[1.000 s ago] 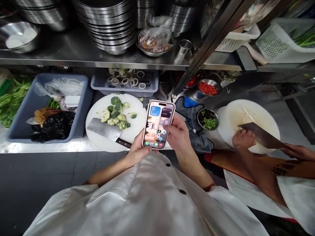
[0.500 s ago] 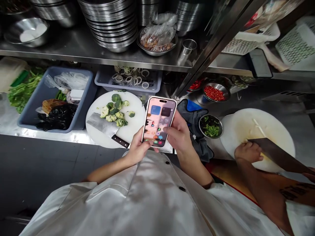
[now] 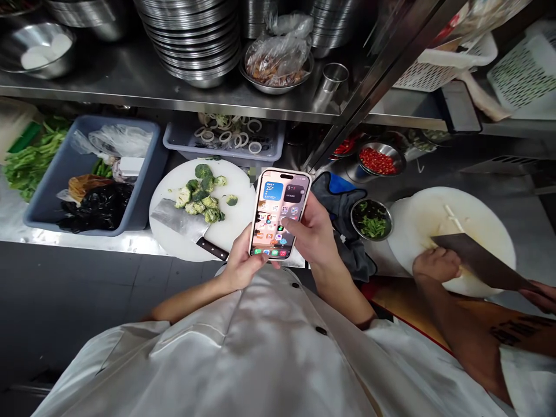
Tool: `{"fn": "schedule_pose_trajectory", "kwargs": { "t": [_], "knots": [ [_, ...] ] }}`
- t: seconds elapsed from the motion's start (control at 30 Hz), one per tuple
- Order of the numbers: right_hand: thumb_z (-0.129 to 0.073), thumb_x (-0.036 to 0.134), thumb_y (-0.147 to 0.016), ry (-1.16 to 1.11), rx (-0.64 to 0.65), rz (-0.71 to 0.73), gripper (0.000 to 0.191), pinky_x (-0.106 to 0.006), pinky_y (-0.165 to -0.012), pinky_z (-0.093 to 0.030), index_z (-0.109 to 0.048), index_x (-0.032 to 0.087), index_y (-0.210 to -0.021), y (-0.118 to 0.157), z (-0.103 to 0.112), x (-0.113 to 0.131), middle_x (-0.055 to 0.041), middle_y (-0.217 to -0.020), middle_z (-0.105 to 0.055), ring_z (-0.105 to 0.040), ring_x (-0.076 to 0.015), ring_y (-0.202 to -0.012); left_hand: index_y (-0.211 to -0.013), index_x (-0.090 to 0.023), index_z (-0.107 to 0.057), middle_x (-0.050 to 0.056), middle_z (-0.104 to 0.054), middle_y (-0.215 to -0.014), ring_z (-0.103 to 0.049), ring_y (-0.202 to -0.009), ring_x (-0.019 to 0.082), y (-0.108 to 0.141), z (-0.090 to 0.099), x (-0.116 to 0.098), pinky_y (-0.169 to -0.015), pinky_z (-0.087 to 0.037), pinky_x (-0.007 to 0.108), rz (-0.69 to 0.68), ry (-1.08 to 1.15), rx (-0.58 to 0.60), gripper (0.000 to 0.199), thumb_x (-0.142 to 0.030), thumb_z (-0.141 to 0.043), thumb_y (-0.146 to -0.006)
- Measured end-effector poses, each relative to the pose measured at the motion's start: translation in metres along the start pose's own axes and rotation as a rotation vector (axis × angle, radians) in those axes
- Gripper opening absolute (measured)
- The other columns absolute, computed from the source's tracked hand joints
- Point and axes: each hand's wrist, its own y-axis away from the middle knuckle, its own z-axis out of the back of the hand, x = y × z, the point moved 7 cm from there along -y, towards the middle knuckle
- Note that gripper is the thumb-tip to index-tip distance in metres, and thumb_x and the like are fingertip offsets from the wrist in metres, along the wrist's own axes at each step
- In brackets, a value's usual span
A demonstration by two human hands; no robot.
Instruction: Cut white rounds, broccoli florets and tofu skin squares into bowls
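A smartphone (image 3: 273, 223) with a light case is held upright between both hands, its screen lit with rows of app icons. My left hand (image 3: 241, 260) grips its lower left edge, the thumb at the bottom of the screen. Around its right side wraps my right hand (image 3: 316, 234), with the thumb over the middle of the screen. Behind and left of the phone, broccoli florets (image 3: 202, 194) lie on a round white cutting board (image 3: 237, 223). A cleaver (image 3: 185, 225) rests flat on that board, its dark handle pointing toward my left hand.
On the right, a co-worker's hand (image 3: 436, 264) and a cleaver (image 3: 478, 260) are over another round board (image 3: 412, 220). A bowl of chopped greens (image 3: 372, 220) and a dark cloth (image 3: 325, 188) lie between. A blue-grey bin (image 3: 35, 214) stands left; a steel shelf (image 3: 174, 98) runs above.
The phone's screen now shows sharp home-screen icons and widgets, where they were blurred before. My right thumb has shifted slightly left and up. The co-worker's cleaver has moved a little left.
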Motion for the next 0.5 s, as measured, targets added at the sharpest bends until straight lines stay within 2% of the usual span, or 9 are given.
{"fn": "schedule_pose_trajectory", "kwargs": {
  "t": [0.27, 0.5],
  "knots": [
    [-0.086, 0.036, -0.068, -0.107, 0.093, -0.056, 0.072, -0.033, -0.062, -0.064, -0.059, 0.029, -0.135, 0.008, -0.013, -0.007, -0.0026, -0.114, -0.074, -0.073, -0.0259, -0.097, -0.117, -0.022, -0.069, 0.01, -0.073, -0.108, -0.069, -0.103, 0.037, -0.003, -0.003, -0.016, -0.072, -0.063, 0.049, 0.035, 0.109, -0.084, 0.058, -0.055, -0.083, -0.071],
    [-0.088, 0.037, -0.068, -0.067, 0.055, -0.04, 0.07, -0.034, -0.062, -0.065, -0.06, 0.028, -0.131, 0.006, -0.015, -0.011, -0.0048, -0.118, -0.074, -0.073, -0.0264, -0.098, -0.119, -0.022, -0.067, 0.009, -0.073, -0.106, -0.071, -0.102, 0.035, -0.005, -0.001, -0.017, -0.071, -0.064, 0.044, 0.029, 0.096, -0.069, 0.063, -0.061, -0.083, -0.072]
  ]
}}
